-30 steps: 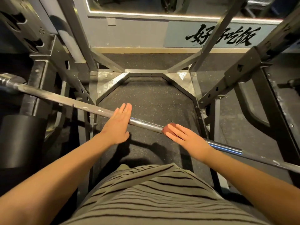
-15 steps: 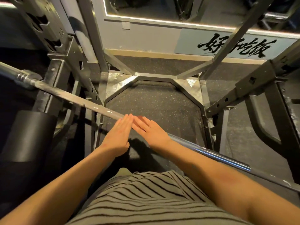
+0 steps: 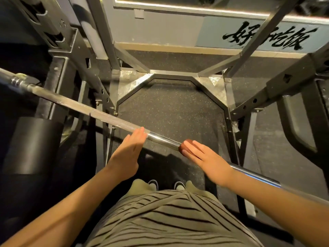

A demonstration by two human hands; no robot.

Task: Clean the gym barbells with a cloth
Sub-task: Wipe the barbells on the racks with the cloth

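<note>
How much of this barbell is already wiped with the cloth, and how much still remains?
Done, apparently: the smooth stretch between the hands shines. In hand: the right hand presses the red-brown cloth flat on the barbell, while the left hand rests on it. Left: the knurled part farther left looks dull and whitish, probably not wiped yet.

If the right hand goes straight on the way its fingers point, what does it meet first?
The right hand presses the cloth and points along the barbell. After a bare shiny stretch it would likely meet the left hand, whose fingers rest on the bar.
</note>
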